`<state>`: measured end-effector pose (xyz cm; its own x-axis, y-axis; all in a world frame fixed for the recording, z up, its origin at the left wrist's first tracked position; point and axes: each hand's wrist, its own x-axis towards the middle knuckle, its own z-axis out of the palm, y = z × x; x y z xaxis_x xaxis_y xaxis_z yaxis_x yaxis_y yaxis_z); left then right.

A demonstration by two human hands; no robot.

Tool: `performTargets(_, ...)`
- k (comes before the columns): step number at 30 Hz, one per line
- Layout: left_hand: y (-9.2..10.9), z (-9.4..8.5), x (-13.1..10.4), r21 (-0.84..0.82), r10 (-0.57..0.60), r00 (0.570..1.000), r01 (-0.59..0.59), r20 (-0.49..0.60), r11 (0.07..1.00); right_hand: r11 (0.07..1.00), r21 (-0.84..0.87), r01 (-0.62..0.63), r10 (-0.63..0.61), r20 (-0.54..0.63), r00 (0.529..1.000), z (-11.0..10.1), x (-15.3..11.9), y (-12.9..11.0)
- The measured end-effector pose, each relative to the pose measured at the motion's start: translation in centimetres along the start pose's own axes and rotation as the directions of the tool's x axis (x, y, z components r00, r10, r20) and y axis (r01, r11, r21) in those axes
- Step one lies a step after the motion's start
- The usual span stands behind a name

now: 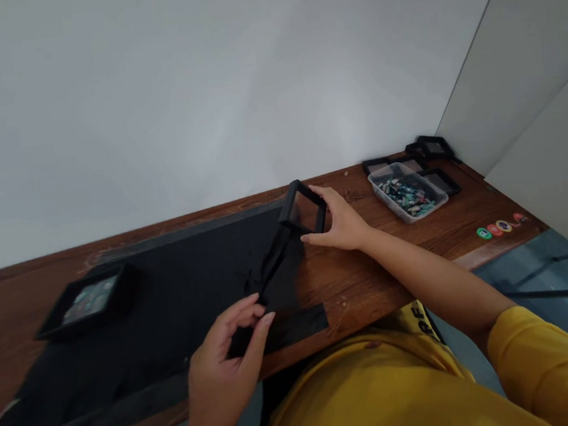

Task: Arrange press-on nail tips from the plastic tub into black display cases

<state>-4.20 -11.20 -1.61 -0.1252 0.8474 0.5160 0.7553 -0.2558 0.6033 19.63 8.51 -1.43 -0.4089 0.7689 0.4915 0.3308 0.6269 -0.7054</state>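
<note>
My right hand [338, 221] grips a small black square frame [289, 207] by its right side, thumb below and fingers above. The frame is tilted up off the table, and a brownish surface shows through its opening. From its lower left corner a thin black strip [273, 257] runs down toward my left hand [231, 348]. The thumb and forefinger of that hand are bent together in a pinch at the strip's lower end; the exact contact is dark and hard to see. Beneath lies a black mat [183, 269].
Another black frame [84, 302] with a pale, patterned picture rests on the mat at left. A clear plastic tub [407, 191] of small greenish pieces stands at right, with several black frames [433, 147] behind it. Round stickers [503, 226] mark the wooden table [351, 280]. A white wall [153, 105] rises behind.
</note>
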Motion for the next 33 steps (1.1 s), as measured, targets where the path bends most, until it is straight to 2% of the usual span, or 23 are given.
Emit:
performTargets(3,-0.2,0.0,0.0,0.004,0.121,0.990,-0.122,0.068,0.993,1.000,0.005,0.005,-0.005,0.005,1.000,0.0,0.0,0.0)
performTargets(8,-0.2,0.1,0.3,-0.023,0.326,0.933,-0.326,0.155,0.945,1.000,0.006,0.013,-0.013,0.007,1.000,0.0,0.0,-0.1)
performTargets(15,0.0,0.6,0.2,0.083,0.457,0.859,-0.485,0.232,0.870,1.000,-0.007,-0.003,0.003,0.023,1.000,-0.1,0.0,-0.3)
performTargets(20,0.2,0.7,0.1,0.121,0.478,0.827,-0.529,0.294,0.840,1.000,-0.010,0.006,-0.006,0.026,1.000,0.0,0.0,-0.2)
performTargets(26,1.0,1.3,0.1,0.119,0.467,0.851,-0.503,0.239,0.856,1.000,-0.014,0.025,-0.024,0.038,0.999,0.1,0.0,-0.1)
performTargets(33,2.1,2.6,0.2,0.056,0.487,0.855,-0.503,0.181,0.862,0.999,-0.020,0.029,-0.028,0.047,0.999,0.0,0.0,-0.2)
